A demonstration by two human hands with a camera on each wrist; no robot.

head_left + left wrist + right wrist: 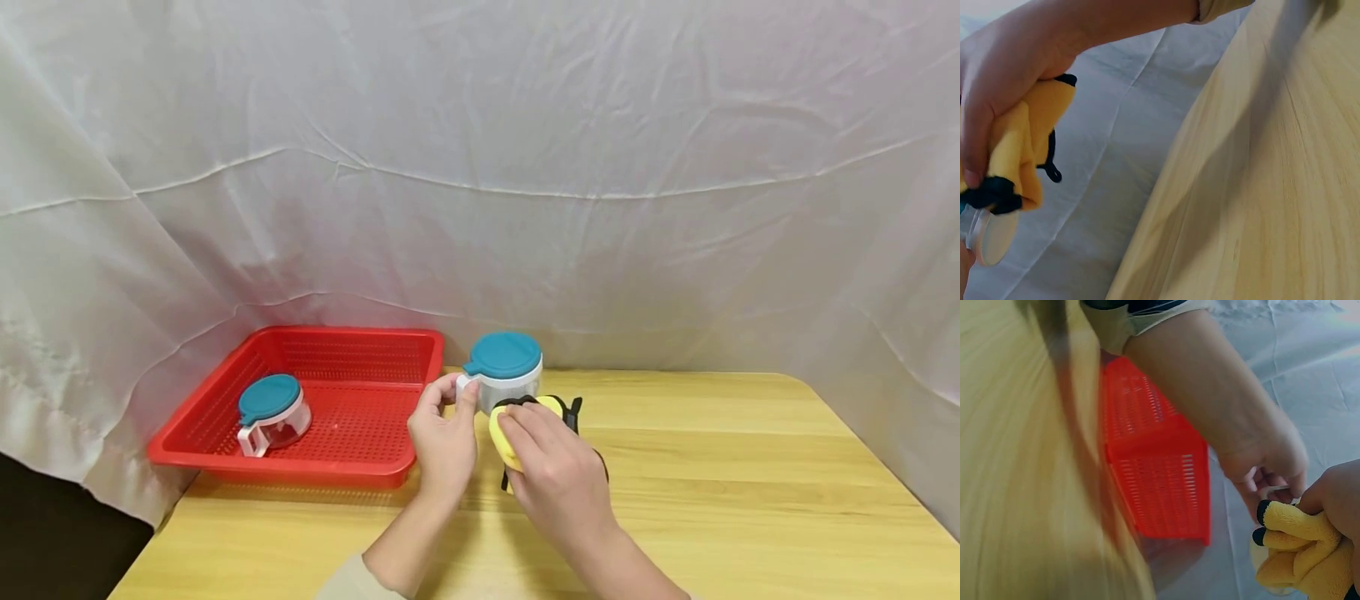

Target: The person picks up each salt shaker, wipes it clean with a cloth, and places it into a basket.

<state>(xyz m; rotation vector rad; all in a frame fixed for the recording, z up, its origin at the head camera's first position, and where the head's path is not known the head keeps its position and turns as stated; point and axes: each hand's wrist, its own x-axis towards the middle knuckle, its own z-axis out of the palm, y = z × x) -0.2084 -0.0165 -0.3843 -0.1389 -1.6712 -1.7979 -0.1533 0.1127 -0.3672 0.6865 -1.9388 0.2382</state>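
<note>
My left hand pinches the white handle of a clear jar with a blue lid, held up over the table. In my right hand is a bunched yellow cloth with black edging, at the jar's lower side. The left wrist view has the cloth overlapping the jar's round base. Seen from the right wrist, folds of the cloth cover most of the jar, and the left hand is just beyond it.
A red plastic basket stands on the wooden table to the left. Inside it is a second clear jar with a blue lid and white handle. A pale curtain hangs behind and around the table.
</note>
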